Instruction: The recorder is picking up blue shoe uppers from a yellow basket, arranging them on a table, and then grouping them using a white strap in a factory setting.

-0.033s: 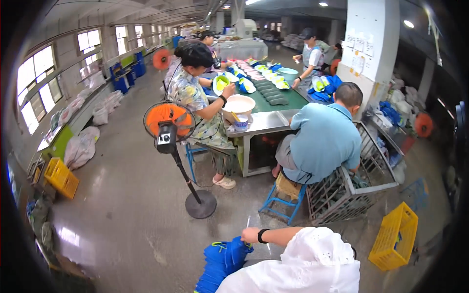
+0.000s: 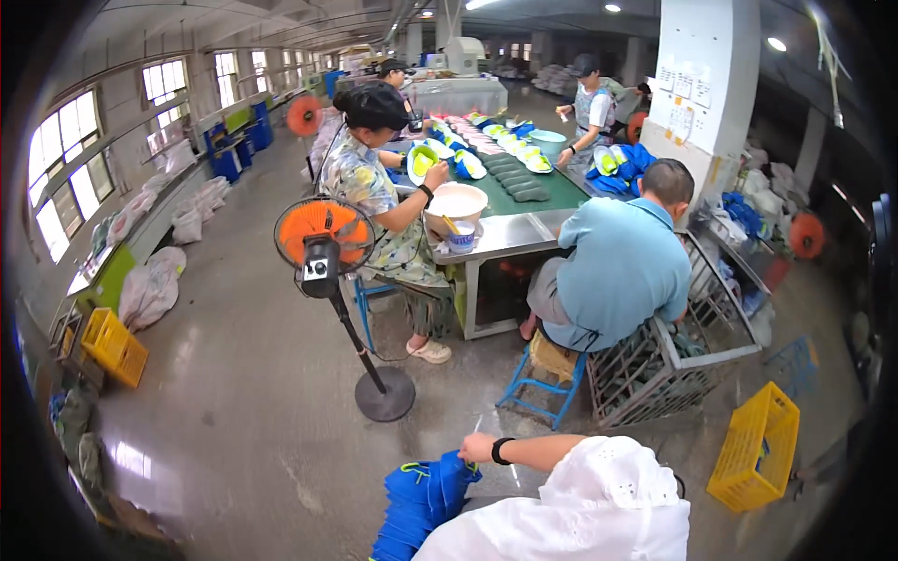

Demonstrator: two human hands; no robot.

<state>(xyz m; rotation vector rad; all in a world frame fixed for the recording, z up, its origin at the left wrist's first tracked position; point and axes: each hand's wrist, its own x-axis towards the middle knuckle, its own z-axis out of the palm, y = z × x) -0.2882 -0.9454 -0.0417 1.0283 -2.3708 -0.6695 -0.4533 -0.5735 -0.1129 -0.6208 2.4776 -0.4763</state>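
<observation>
At the bottom of the view, a bundle of blue cloth shoe uppers (image 2: 426,496) with lime-green trim lies beside my lap. My right hand (image 2: 475,448) has its fingers closed on the bundle's upper right corner. A black band sits on that wrist, and the forearm comes out of a white sleeve (image 2: 613,472). The lower part of the bundle runs behind the white garment. My left hand does not show.
A standing orange fan (image 2: 323,234) rises ahead left. Co-workers in a floral top (image 2: 360,178) and a blue shirt (image 2: 608,262) sit at a green-topped table (image 2: 566,192) holding shoe parts. A metal cage (image 2: 645,365) and yellow crate (image 2: 756,449) stand right.
The view has shifted very slightly. My right hand stays closed on the blue uppers in nearly the same place.
</observation>
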